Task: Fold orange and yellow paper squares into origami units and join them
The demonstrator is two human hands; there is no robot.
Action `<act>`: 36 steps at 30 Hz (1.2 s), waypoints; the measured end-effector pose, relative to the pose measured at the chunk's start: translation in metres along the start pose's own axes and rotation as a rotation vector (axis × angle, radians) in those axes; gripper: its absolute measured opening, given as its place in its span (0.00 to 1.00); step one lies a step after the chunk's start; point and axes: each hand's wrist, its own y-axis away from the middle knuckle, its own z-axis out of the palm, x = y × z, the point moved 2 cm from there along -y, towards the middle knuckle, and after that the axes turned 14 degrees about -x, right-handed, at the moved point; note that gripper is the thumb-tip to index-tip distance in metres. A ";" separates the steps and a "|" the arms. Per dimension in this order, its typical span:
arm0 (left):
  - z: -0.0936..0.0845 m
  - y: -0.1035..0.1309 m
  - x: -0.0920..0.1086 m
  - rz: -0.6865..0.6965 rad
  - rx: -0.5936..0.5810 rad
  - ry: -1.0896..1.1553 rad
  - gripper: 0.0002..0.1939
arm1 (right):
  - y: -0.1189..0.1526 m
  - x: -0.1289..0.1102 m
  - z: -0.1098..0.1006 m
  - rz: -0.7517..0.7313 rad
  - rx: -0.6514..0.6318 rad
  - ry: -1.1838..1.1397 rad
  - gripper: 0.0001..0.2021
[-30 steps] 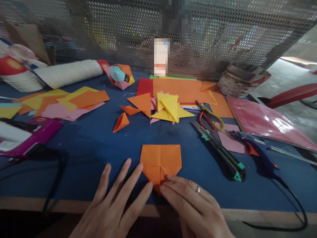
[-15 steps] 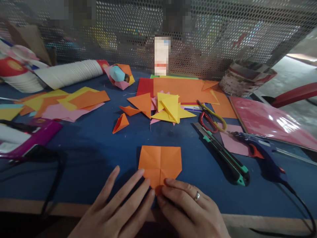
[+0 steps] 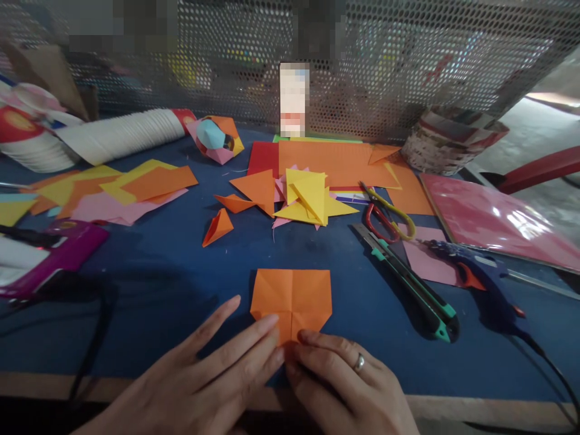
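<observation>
A sheet of orange paper [image 3: 291,296] with crossing creases lies on the blue tabletop in front of me, its lower corners folded in. My left hand [image 3: 231,362] reaches over its lower left part, fingers stretched out and the fingertips resting on the paper. At the bottom edge my right hand [image 3: 342,374], with a ring on one finger, is closed on the paper, fingertips pressed together near the centre crease. The lowest tip of the sheet is hidden by the fingers of both hands.
Beyond the sheet lie folded orange pieces [image 3: 218,227] and yellow folded paper [image 3: 308,199]. To the right are scissors [image 3: 383,217], a utility knife [image 3: 408,284] and a blue glue gun [image 3: 484,278] with a cord. Stacked paper cups [image 3: 127,136] and coloured sheets [image 3: 113,190] are at left.
My left hand has shifted right and further over the paper, its fingers drawn closer to the centre crease. The right hand has barely moved on the bottom edge.
</observation>
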 end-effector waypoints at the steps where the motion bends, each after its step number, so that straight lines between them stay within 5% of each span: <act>1: 0.001 0.002 -0.002 0.004 -0.003 0.001 0.21 | 0.000 0.000 0.000 0.006 0.010 -0.001 0.14; 12: -0.005 0.018 -0.039 0.020 -0.110 -0.192 0.38 | -0.001 -0.001 -0.001 -0.003 0.030 -0.017 0.14; 20: -0.005 0.025 -0.040 -0.121 -0.109 -0.172 0.40 | 0.001 -0.001 0.000 -0.037 0.043 0.015 0.13; 26: -0.009 0.013 -0.014 -0.263 0.060 -0.108 0.24 | 0.003 -0.001 0.001 -0.036 0.026 -0.049 0.12; 29: -0.005 -0.003 0.010 -0.246 0.293 -0.022 0.17 | 0.005 0.002 -0.007 -0.040 0.024 -0.119 0.11; 33: 0.008 -0.022 0.030 -0.190 0.415 0.064 0.15 | 0.002 0.016 -0.027 0.226 0.079 -0.042 0.17; 36: 0.016 -0.026 0.034 -0.226 0.444 0.137 0.15 | -0.007 0.028 -0.032 0.428 0.001 0.064 0.20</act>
